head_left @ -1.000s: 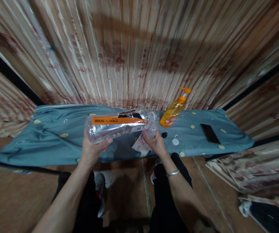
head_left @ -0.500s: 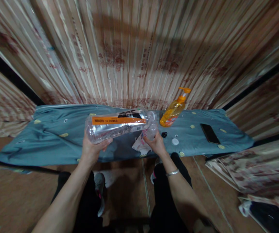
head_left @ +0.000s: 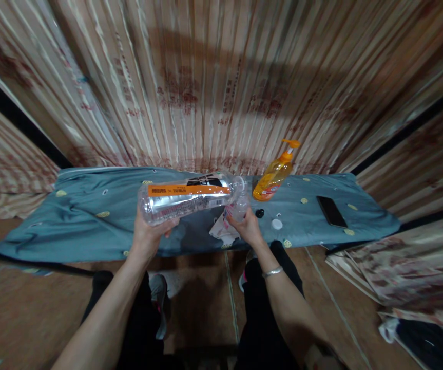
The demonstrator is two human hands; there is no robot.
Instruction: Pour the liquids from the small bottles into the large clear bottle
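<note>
My left hand (head_left: 149, 231) is wrapped round the base end of a large clear plastic drink bottle (head_left: 185, 199) with an orange, silver and black label. The bottle lies nearly level in the air, its neck pointing right and a little up. My right hand (head_left: 249, 227) is closed on a small clear plastic bottle (head_left: 239, 204), which sits right at the large bottle's mouth. Whether the two touch I cannot tell, and no liquid can be made out. Below them, a crumpled white-and-pink wrapper or tissue (head_left: 221, 229) rests on the cloth.
An orange pump bottle (head_left: 272, 181) stands on the blue-green cloth (head_left: 86, 216) right of my hands. Nearer me lie a small black cap (head_left: 259, 213) and a white cap (head_left: 277, 224). A dark phone (head_left: 331, 211) is farther right. Striped curtains (head_left: 213, 92) hang close behind.
</note>
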